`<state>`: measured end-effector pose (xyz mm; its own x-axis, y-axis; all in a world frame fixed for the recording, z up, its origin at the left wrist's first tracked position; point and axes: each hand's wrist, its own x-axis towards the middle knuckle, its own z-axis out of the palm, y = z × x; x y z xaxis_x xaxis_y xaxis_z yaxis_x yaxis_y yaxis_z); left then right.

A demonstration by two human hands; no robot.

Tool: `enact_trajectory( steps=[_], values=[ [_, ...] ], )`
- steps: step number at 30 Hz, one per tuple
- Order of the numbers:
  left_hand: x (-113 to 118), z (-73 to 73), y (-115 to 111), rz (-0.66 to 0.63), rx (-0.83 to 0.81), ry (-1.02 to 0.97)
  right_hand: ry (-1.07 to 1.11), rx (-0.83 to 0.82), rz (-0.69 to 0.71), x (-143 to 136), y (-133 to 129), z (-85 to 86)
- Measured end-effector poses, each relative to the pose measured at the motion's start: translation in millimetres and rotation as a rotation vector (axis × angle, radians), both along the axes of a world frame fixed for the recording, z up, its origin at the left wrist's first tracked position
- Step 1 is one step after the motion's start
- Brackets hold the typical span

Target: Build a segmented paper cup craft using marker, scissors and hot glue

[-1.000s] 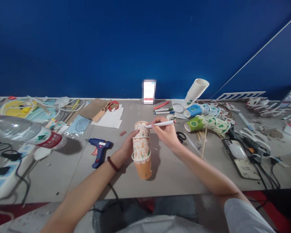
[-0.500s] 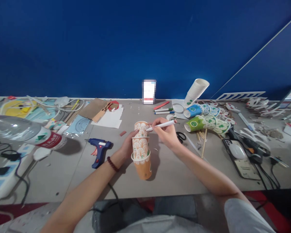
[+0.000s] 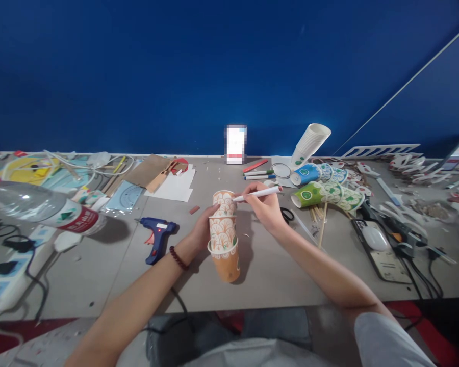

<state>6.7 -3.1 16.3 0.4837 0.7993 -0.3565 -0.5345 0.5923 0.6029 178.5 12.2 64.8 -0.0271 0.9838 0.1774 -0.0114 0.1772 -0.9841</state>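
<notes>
A gray table point(image 3: 137, 290) runs across the frame beneath a blue wall point(image 3: 156, 76), a visible seam crossing the tabletop at lower left and a pale diagonal line cutting the wall at upper right. At center, an orange cup column point(image 3: 224, 232) of three paper cups rests in the person's left hand point(image 3: 203, 229), its fingers wrapped around the column's left side. The right hand point(image 3: 263, 206) pinches a white pen point(image 3: 265, 191), its tip at the top cup's right side; whether it touches is hard to tell.

White characters on the red label point(image 3: 84, 221) of a clear bottle point(image 3: 34, 204), at left, are too small to read. Round emblems mark a blue cup column point(image 3: 302, 175) and a green cup column point(image 3: 308, 195), right of center. A lit screen point(image 3: 236, 145) at the wall is pixelated.

Three markers point(image 3: 258, 173), red, green and blue, lie just below and right of it. One nested stack of white cups point(image 3: 309, 142) sits at upper right; one blue glue gun point(image 3: 158, 239) lies left of center, and one white mouse point(image 3: 375, 238) on a phone point(image 3: 390, 265) at right.
</notes>
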Motion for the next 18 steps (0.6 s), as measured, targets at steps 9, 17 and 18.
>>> enact_trajectory(
  steps=[9, 17, 18],
  values=[
    [-0.8, -3.8, 1.8, -0.024, -0.004, -0.026, -0.094, 0.025, -0.022, -0.8, -2.2, 2.1],
    [0.1, -1.1, 0.5, -0.02, 0.003, -0.028, -0.054, 0.021, 0.011, -1.3, -3.9, 1.4],
    [0.3, -1.3, 0.4, -0.014, 0.007, -0.031, -0.055, 0.019, 0.014, -1.3, -3.9, 0.8]
  ],
)
